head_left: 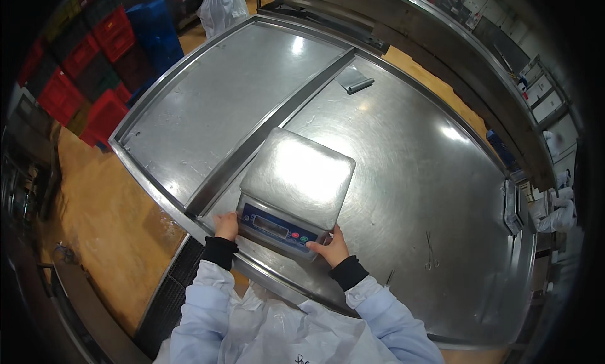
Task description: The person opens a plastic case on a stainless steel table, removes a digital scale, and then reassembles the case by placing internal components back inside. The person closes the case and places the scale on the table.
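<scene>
A bench scale (299, 175) with a flat, shiny steel platform sits at a slant near the front edge of the steel table (403, 175). Its blue front panel (277, 229) carries a dark display and a few round buttons, among them a red and a green one. At the scale's left front corner, my left hand (227, 226) is closed against its side, most fingertips hidden. My right hand (333, 247) grips the right front corner, with the thumb on the front beside the green button and the other fingers along the side.
A raised metal divider (277, 115) crosses the table left of the scale. Scissors (432, 254) lie to the right, a grey roll (360, 85) at the back, metal trays (513, 206) at the far right. Red crates (63, 96) are stacked on the left; a person in white (222, 12) stands behind.
</scene>
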The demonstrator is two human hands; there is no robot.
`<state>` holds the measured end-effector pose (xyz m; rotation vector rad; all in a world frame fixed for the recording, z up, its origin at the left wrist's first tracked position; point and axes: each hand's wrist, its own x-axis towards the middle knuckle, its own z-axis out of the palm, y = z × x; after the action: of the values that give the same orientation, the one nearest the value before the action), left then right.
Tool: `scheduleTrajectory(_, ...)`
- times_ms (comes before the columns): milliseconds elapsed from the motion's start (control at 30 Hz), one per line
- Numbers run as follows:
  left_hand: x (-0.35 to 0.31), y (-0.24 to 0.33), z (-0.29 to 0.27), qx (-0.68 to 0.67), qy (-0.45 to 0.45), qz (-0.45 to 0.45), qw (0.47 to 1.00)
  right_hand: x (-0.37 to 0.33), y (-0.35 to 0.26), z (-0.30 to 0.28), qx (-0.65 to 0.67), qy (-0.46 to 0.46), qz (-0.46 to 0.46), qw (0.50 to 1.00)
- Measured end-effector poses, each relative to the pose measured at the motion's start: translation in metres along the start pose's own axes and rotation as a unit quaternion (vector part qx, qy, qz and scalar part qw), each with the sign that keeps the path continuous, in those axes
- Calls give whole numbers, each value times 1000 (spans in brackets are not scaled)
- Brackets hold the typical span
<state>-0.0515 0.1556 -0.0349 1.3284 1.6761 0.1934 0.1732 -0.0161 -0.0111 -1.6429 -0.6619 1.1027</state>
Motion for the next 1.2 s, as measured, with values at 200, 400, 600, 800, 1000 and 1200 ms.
scheduleTrajectory(200,22,-11,-1,-39,21,282,959,6,22,14,-107,109,-25,988)
scheduleTrajectory(400,13,-3,-10,18,5,281,960,-2,6,22,-156,132,-38,978)
scheduleTrajectory(600,15,-2,-10,18,3,300,954,0,14,21,-146,133,-52,979)
scheduleTrajectory(800,14,-1,-13,16,-7,292,956,3,8,15,-192,101,-15,976)
scheduleTrajectory(1000,-9,-10,-7,-7,-30,281,959,-3,16,-4,-171,93,-30,980)
scheduleTrajectory(1200,-21,-7,-14,18,-35,281,959,-3,2,-6,-199,70,-6,978)
